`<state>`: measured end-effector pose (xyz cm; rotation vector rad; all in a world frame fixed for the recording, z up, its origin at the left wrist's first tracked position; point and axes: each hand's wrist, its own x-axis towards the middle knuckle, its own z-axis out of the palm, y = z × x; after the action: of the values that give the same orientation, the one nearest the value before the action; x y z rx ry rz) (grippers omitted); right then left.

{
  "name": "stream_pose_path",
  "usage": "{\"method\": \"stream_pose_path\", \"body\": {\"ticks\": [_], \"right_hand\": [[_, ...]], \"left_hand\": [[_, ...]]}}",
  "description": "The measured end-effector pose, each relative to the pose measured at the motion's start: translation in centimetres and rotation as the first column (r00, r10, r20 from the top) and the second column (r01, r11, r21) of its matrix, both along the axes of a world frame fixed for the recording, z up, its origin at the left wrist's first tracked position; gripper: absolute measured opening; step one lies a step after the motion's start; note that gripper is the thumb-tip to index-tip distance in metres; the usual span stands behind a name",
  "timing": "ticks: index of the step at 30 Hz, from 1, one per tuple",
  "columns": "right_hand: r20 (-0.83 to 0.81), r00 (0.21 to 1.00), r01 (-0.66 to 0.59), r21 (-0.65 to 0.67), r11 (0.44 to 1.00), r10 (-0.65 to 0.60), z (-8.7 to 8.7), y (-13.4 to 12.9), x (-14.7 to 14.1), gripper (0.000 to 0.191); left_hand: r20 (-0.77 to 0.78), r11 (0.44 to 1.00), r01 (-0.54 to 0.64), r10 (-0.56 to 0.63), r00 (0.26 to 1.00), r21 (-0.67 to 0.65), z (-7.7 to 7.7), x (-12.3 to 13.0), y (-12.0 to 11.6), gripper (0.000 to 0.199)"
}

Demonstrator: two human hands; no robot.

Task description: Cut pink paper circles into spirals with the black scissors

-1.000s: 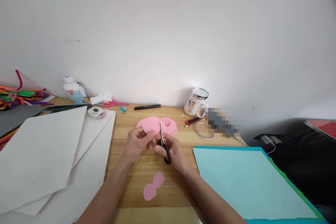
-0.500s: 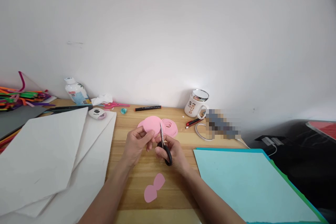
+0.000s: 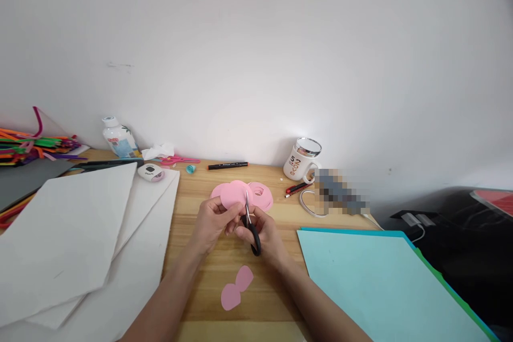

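Between thumb and fingers, my left hand (image 3: 214, 222) pinches a rounded piece of pink paper (image 3: 235, 193) above the table. My right hand (image 3: 264, 232) is wrapped round the black handles of a pair of scissors (image 3: 254, 235), whose metal blades point away from me and meet the paper's right edge. Behind the held piece lie more pink paper pieces (image 3: 266, 199), one of them with an oval hole. Nearer to me, below both hands, a pink two-lobed cutout (image 3: 237, 288) rests flat on the wood.
White boards (image 3: 72, 235) cover the left side; light blue sheets (image 3: 360, 278) lie at right. Along the wall stand a bottle (image 3: 119, 138) and a mug (image 3: 300, 160), with a black marker (image 3: 227, 165) and pink scissors (image 3: 180, 160) between them. Pipe cleaners (image 3: 36, 147) lie far left.
The held pink paper has turned a little and its edge now sits further over the scissor blades. Both hands stay in nearly the same place; the whole view has shifted slightly.
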<state>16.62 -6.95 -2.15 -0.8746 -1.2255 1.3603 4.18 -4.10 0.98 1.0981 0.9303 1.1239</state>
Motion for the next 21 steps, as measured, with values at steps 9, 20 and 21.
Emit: {"method": "stream_pose_path", "body": {"ticks": [9, 20, 21], "right_hand": [[-0.025, 0.998, -0.050, 0.059, 0.997, 0.052, 0.6, -0.1, -0.2, 0.040], [0.048, 0.999, -0.012, 0.060, 0.998, 0.010, 0.1, -0.1, 0.2, 0.038], [0.051, 0.999, -0.011, 0.053, 0.999, 0.008, 0.0, -0.1, 0.2, 0.038]], "left_hand": [[-0.021, 1.000, -0.022, 0.022, 1.000, 0.002, 0.4, 0.1, -0.1, 0.022], [-0.003, 1.000, -0.019, 0.019, 1.000, 0.013, 0.2, -0.1, 0.0, 0.022], [0.002, 1.000, -0.019, 0.019, 1.000, 0.012, 0.2, -0.1, 0.0, 0.022]]}}
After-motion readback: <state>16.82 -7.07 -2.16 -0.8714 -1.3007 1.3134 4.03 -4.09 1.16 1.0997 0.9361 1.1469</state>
